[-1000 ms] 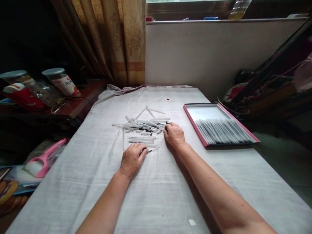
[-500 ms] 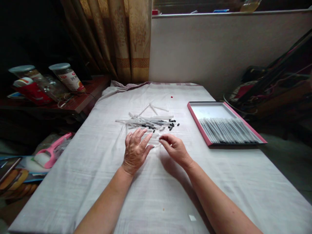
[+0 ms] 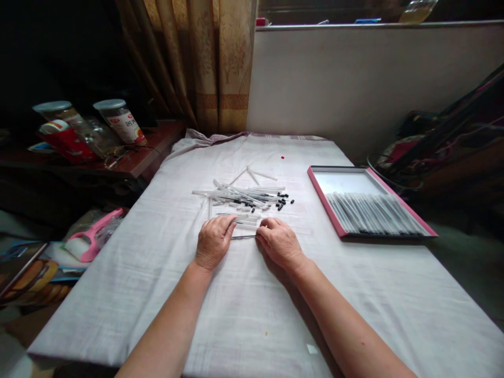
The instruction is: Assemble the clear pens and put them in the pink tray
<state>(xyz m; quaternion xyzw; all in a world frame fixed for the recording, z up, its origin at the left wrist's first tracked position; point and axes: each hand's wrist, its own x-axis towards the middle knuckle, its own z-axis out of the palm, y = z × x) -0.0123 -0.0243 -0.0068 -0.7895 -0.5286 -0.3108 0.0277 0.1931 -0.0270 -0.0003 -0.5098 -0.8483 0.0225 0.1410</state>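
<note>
My right hand [image 3: 279, 241] is closed in a pinch on the right end of a thin dark pen refill [image 3: 244, 237]. The refill's other end reaches the fingers of my left hand [image 3: 214, 241], which are drawn together; its fingertips are partly hidden. Another thin rod [image 3: 236, 216] runs beside the left thumb and forefinger. Between and beyond the hands lie a few clear pen barrels [image 3: 250, 224]. Farther back is a loose pile of clear tubes and dark refills [image 3: 240, 195], with several small black plugs [image 3: 282, 201] at its right.
To the right stands a pink-edged box [image 3: 326, 205] with a row of pens [image 3: 376, 214] in it. A white cloth [image 3: 236, 325] covers the table. A small red piece [image 3: 282, 157] lies at the back. Jars [image 3: 120, 122] and pink scissors [image 3: 94, 236] are off to the left.
My left hand's spread fingers have drawn together near the refill. The dark refill now spans between both hands. The view has shifted slightly to the left.
</note>
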